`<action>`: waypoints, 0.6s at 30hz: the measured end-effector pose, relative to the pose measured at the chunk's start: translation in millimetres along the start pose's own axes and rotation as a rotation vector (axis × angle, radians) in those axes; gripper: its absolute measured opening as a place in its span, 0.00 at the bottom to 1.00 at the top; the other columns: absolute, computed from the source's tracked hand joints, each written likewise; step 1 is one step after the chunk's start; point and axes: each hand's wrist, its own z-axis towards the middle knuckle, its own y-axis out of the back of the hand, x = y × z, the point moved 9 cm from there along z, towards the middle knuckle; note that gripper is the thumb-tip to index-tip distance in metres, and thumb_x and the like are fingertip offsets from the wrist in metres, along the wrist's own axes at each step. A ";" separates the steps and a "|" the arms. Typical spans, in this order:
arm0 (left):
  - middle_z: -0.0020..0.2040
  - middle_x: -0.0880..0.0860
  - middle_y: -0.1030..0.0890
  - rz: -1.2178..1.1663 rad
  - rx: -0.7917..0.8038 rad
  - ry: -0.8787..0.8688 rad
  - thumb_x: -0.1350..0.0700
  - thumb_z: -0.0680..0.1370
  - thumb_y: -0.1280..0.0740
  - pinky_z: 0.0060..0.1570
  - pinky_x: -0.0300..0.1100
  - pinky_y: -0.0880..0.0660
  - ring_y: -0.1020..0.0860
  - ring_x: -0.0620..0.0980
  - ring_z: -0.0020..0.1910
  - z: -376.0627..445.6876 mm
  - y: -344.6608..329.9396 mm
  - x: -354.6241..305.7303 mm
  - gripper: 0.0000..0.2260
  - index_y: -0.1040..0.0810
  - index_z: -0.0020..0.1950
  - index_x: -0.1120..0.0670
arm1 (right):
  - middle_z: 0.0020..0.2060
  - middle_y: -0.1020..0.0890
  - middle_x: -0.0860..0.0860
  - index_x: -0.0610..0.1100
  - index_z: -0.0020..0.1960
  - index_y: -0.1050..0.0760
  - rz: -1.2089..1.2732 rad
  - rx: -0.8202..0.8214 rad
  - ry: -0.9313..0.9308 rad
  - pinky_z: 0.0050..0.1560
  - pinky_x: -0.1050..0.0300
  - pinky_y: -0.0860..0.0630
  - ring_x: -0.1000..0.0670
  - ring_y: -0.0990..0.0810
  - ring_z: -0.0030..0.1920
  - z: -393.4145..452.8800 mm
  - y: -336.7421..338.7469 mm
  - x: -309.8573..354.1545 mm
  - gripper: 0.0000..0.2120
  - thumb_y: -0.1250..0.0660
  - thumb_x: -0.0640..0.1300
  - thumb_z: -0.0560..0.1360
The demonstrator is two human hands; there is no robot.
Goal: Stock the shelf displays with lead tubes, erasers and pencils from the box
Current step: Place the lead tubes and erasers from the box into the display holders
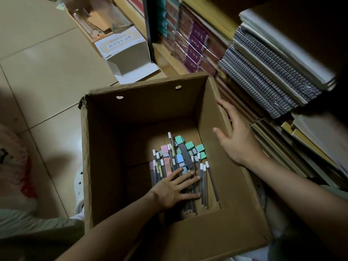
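Floor (37, 59): pale tiles fill the left side of the frame, top to bottom.
Shelves (278, 76): right side and upper centre; stacked spiral notebooks (263, 87) and wrapped purple-spined packs (195, 48) lie on their sides.
Cardboard box (105, 166): large, brown, open-topped, in the centre and lower centre; two small holes in its far wall.
White carton (130, 55): upper centre-left, open, printed label on top, just beyond the cardboard box.
Right hand (237, 136): right of centre, fingers straight and spread, resting over the box's right rim with the thumb inside the wall; it grips nothing.
Left hand (175, 189): inside the box at lower centre, palm down, fingers straight and apart, pressing flat on the pile of stock.
Lead tubes (204, 185): thin clear tubes with white caps and dark contents, lying roughly parallel on the box floor, partly under the left hand.
Erasers (189, 146): small blocks in mint green, blue and pink, some with white label bands, heaped at the far end of the pile.
Pencils (189, 210): possibly the slim dark shafts whose ends show near the left wrist; too dim to be sure.
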 end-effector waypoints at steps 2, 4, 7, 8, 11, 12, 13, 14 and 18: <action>0.78 0.52 0.66 -0.058 -0.181 0.078 0.46 0.79 0.37 0.72 0.61 0.64 0.63 0.58 0.77 -6.6 14.4 4.3 0.36 0.59 0.77 0.38 | 0.78 0.43 0.54 0.64 0.76 0.46 -0.030 -0.007 0.000 0.74 0.41 0.39 0.49 0.43 0.77 -0.5 0.3 -0.1 0.35 0.33 0.43 0.78; 0.79 0.54 0.61 -0.208 -0.389 0.424 0.41 0.80 0.43 0.72 0.60 0.62 0.58 0.59 0.78 -22.3 26.8 36.3 0.32 0.58 0.77 0.39 | 0.77 0.40 0.54 0.64 0.75 0.46 -0.065 -0.019 0.003 0.73 0.43 0.37 0.48 0.40 0.76 -1.7 0.9 0.0 0.34 0.33 0.45 0.78; 0.77 0.47 0.69 -0.770 -0.404 1.040 0.37 0.76 0.38 0.66 0.55 0.63 0.66 0.56 0.76 -52.1 -4.1 86.0 0.40 0.65 0.76 0.38 | 0.77 0.39 0.53 0.65 0.76 0.47 -0.067 -0.017 0.018 0.72 0.44 0.36 0.48 0.39 0.75 -2.3 -0.4 -0.1 0.34 0.34 0.46 0.78; 0.76 0.44 0.69 -0.926 -0.383 1.099 0.37 0.75 0.36 0.66 0.54 0.60 0.66 0.55 0.76 -51.5 -14.6 89.7 0.42 0.63 0.77 0.39 | 0.77 0.39 0.53 0.65 0.76 0.48 -0.071 -0.014 0.023 0.72 0.44 0.36 0.48 0.39 0.75 -2.0 -1.0 -0.2 0.34 0.34 0.46 0.78; 0.77 0.44 0.67 -1.025 -0.352 1.067 0.38 0.74 0.33 0.68 0.54 0.59 0.66 0.55 0.76 -39.6 -19.5 85.3 0.45 0.61 0.78 0.42 | 0.77 0.40 0.52 0.65 0.76 0.48 -0.083 -0.019 0.030 0.72 0.42 0.36 0.47 0.39 0.76 -0.9 -0.8 -0.9 0.35 0.34 0.46 0.78; 0.77 0.45 0.66 -1.029 -0.376 1.057 0.40 0.74 0.32 0.68 0.54 0.60 0.66 0.54 0.76 -37.0 -19.5 83.2 0.45 0.60 0.78 0.43 | 0.77 0.39 0.52 0.65 0.76 0.48 -0.084 -0.021 0.032 0.72 0.42 0.36 0.47 0.39 0.76 -1.3 -0.8 -1.4 0.34 0.34 0.47 0.78; 0.78 0.46 0.65 -1.032 -0.417 1.040 0.43 0.74 0.31 0.70 0.53 0.60 0.66 0.53 0.76 -35.0 -17.6 80.4 0.44 0.59 0.79 0.44 | 0.77 0.39 0.52 0.65 0.76 0.47 -0.079 -0.020 0.034 0.73 0.42 0.36 0.47 0.39 0.76 -2.4 -1.0 -1.7 0.34 0.33 0.47 0.78; 0.79 0.45 0.63 -1.048 -0.462 1.007 0.46 0.74 0.29 0.71 0.53 0.59 0.65 0.52 0.77 -33.9 -13.9 76.0 0.44 0.58 0.79 0.44 | 0.76 0.39 0.52 0.64 0.76 0.47 -0.069 -0.018 0.035 0.73 0.42 0.36 0.48 0.39 0.76 -3.5 -0.8 -1.9 0.34 0.33 0.47 0.78; 0.75 0.38 0.61 -1.146 -0.596 0.951 0.49 0.69 0.23 0.72 0.52 0.53 0.59 0.49 0.76 -52.4 -3.7 67.1 0.47 0.52 0.78 0.40 | 0.76 0.39 0.53 0.61 0.76 0.46 -0.085 -0.021 0.054 0.74 0.42 0.37 0.50 0.40 0.76 -5.4 -0.1 -0.5 0.34 0.33 0.46 0.77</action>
